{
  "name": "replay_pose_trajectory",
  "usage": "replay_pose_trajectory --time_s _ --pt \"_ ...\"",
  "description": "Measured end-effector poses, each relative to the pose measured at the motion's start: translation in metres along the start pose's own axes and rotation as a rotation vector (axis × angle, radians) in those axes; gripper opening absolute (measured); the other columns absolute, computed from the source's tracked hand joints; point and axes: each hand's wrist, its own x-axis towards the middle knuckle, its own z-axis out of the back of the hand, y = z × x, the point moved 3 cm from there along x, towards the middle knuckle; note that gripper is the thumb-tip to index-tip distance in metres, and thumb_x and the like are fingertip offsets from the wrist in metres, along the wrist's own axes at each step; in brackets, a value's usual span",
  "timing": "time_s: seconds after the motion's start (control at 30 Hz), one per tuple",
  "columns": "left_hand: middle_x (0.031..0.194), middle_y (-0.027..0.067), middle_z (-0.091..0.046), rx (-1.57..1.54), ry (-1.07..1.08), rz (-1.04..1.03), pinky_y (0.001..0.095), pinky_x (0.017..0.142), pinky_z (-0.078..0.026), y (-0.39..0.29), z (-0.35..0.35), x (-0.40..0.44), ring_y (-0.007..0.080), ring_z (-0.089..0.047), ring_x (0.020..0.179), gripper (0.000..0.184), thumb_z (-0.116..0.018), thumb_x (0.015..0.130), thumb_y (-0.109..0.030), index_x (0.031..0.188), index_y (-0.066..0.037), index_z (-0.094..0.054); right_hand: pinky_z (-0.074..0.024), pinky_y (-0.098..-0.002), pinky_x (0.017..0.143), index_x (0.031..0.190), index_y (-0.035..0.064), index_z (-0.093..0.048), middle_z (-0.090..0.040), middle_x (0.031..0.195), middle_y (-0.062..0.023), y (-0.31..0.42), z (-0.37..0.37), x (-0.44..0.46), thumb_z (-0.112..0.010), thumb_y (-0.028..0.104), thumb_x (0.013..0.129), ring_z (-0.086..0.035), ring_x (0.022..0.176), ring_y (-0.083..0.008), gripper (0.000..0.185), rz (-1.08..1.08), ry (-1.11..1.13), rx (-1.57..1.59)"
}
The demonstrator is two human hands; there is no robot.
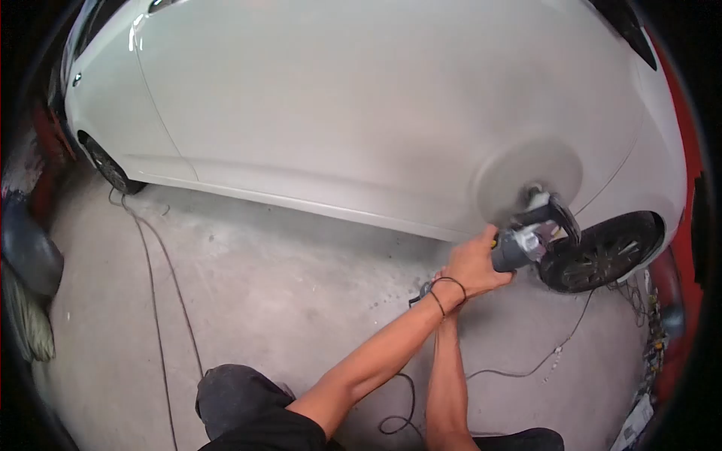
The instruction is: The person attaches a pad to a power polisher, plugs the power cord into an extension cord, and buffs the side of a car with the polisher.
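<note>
A polisher with a grey body and a black loop handle is held low against a pale car door. Its large round pad lies on the door panel and is blurred, as if spinning. My left hand wraps around the polisher's body, with a dark band on that wrist. Behind the left wrist, my right hand is closed around the rear end of the polisher. Most of its fingers are hidden by the left arm.
A wheel is just right of the polisher, another wheel at the far left. Cables run across the concrete floor, and a thin cord trails at the right. Dark bundles lie along the left edge.
</note>
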Motion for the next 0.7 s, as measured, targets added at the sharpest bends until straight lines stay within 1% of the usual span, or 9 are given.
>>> replay_pose_trajectory --time_s 0.13,0.17,0.2,0.23,0.33,0.37,0.53,0.6,0.7 --pt "0.114 0.0203 -0.078 -0.303 -0.278 -0.077 0.0453 0.095 -0.061 0.027 0.072 -0.006 0.0355 -0.078 0.108 0.078 -0.095 0.071 -0.037 0.134 -0.006 -0.060 -0.0569 -0.0379 0.104 0.136 0.0038 -0.067 -0.077 0.129 -0.0098 0.049 -0.035 0.026 -0.080 0.017 0.097 -0.073 0.120 -0.0211 0.043 0.125 -0.060 -0.088" --pt "0.113 0.0184 -0.079 -0.404 -0.348 -0.107 0.0443 0.095 -0.061 0.037 0.090 -0.011 0.0323 -0.079 0.108 0.079 -0.095 0.071 -0.035 0.136 -0.005 -0.060 -0.0585 -0.0387 0.100 0.135 0.0028 -0.067 -0.079 0.128 -0.0112 0.062 -0.047 0.033 -0.088 0.020 0.089 -0.075 0.118 -0.0221 0.054 0.171 -0.001 -0.148" --pt "0.112 0.0132 -0.079 -0.550 -0.378 -0.065 0.0404 0.095 -0.061 0.055 0.102 -0.014 0.0241 -0.077 0.105 0.076 -0.098 0.070 -0.030 0.133 -0.003 -0.064 -0.0593 -0.0395 0.098 0.136 0.0037 -0.067 -0.080 0.123 -0.0111 0.069 -0.058 0.034 -0.090 0.022 0.086 -0.077 0.115 -0.0232 0.058 0.183 0.017 -0.091" --pt "0.113 0.0109 -0.078 -0.639 -0.431 -0.010 0.0396 0.092 -0.061 0.072 0.114 -0.019 0.0218 -0.074 0.101 0.075 -0.099 0.071 -0.031 0.131 -0.001 -0.065 -0.0602 -0.0404 0.096 0.136 0.0046 -0.068 -0.082 0.118 -0.0110 0.078 -0.070 0.034 -0.092 0.024 0.083 -0.078 0.111 -0.0242 0.061 0.196 0.034 -0.034" --pt "0.110 0.0077 -0.077 -0.746 -0.585 0.021 0.0360 0.086 -0.061 0.113 0.147 -0.049 0.0170 -0.073 0.096 0.057 -0.098 0.077 -0.027 0.121 -0.002 -0.072 -0.0606 -0.0473 0.087 0.123 0.0089 -0.071 -0.080 0.103 -0.0207 0.112 -0.094 0.013 -0.086 0.019 0.081 -0.078 0.102 -0.0417 0.046 0.145 0.135 -0.145" --pt "0.102 0.0071 -0.077 -0.790 -0.601 -0.008 0.0350 0.083 -0.061 0.119 0.159 -0.060 0.0164 -0.073 0.089 0.049 -0.097 0.080 -0.027 0.116 -0.002 -0.074 -0.0601 -0.0505 0.085 0.118 0.0087 -0.071 -0.079 0.100 -0.0223 0.120 -0.103 0.004 -0.084 0.018 0.081 -0.076 0.099 -0.0463 0.040 0.123 0.152 -0.214" --pt "0.089 0.0070 -0.077 -0.971 -0.715 0.008 0.0338 0.077 -0.061 0.141 0.184 -0.080 0.0178 -0.075 0.080 0.029 -0.087 0.092 -0.024 0.105 -0.001 -0.074 -0.0584 -0.0539 0.083 0.115 0.0092 -0.071 -0.077 0.095 -0.0257 0.165 -0.111 -0.010 -0.085 0.027 0.082 -0.074 0.098 -0.0496 0.040 0.091 0.271 -0.502" --pt "0.090 0.0075 -0.077 -1.028 -0.718 -0.011 0.0343 0.077 -0.062 0.127 0.201 -0.082 0.0188 -0.075 0.080 0.027 -0.086 0.092 -0.023 0.103 -0.001 -0.074 -0.0560 -0.0602 0.080 0.110 0.0069 -0.068 -0.077 0.091 -0.0250 0.186 -0.116 -0.010 -0.081 0.025 0.082 -0.073 0.092 -0.0509 0.036 0.191 0.277 -0.570" --pt "0.092 0.0097 -0.075 -1.133 -0.702 -0.114 0.0364 0.076 -0.062 0.097 0.245 -0.065 0.0215 -0.076 0.080 0.030 -0.085 0.092 -0.022 0.107 0.000 -0.070 -0.0565 -0.0581 0.081 0.110 0.0073 -0.069 -0.076 0.095 -0.0263 0.233 -0.128 0.007 -0.083 0.026 0.082 -0.072 0.095 -0.0519 0.037 0.251 0.278 -0.554"
